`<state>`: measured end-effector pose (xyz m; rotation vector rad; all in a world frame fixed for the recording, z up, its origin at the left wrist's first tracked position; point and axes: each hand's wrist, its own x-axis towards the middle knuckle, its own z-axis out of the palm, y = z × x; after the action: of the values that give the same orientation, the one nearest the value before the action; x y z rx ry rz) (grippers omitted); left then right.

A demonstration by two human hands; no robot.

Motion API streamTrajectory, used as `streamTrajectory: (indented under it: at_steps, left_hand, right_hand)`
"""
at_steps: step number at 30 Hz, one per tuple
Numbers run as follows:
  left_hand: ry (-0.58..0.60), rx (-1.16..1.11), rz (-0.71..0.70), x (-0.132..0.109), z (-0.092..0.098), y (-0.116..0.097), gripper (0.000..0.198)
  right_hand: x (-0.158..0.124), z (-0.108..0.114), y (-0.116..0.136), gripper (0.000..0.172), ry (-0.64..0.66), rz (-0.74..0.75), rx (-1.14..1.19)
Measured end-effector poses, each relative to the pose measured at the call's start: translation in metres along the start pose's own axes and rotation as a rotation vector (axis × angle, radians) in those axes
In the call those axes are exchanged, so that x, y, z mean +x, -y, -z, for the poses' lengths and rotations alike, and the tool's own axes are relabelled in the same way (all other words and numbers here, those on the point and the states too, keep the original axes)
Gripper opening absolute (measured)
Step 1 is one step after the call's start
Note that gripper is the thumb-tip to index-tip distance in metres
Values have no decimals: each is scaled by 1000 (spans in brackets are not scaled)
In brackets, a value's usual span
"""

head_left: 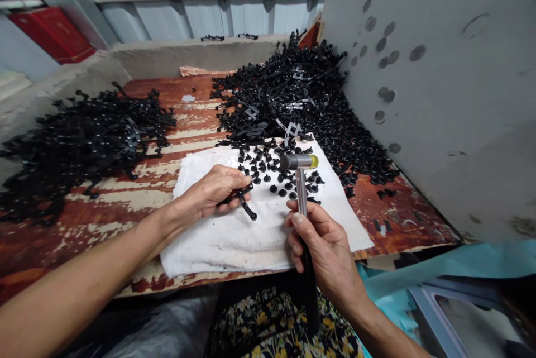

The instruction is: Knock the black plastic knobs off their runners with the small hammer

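Note:
My left hand [221,189] is closed on a black cross-shaped plastic part [246,207], whose one arm sticks out toward the lower right over the white cloth [234,246]. My right hand [316,235] grips a mallet [300,190] by its dark handle. The mallet stands head up, with one dark face and one yellow face. Several small black round caps with stems [282,192] lie scattered on the cloth behind and between my hands. Part of the piece in my left hand is hidden by the fingers.
A heap of black jointed parts [92,140] lies on the left of the worn red-brown table [184,123]. A larger heap [268,90] rises at the back right, running into many small caps [355,146]. A grey panel [439,95] borders the right side; a red box [52,34] sits back left.

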<state>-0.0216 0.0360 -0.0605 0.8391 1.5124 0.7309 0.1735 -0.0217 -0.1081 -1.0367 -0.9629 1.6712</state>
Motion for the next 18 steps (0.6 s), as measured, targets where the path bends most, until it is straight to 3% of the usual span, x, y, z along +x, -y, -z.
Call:
streamTrajectory:
  at_steps: [18]
  left_hand:
    - [13, -37, -6, 1, -1, 4, 28]
  right_hand:
    - [2, -2, 1, 36, 7, -1, -4]
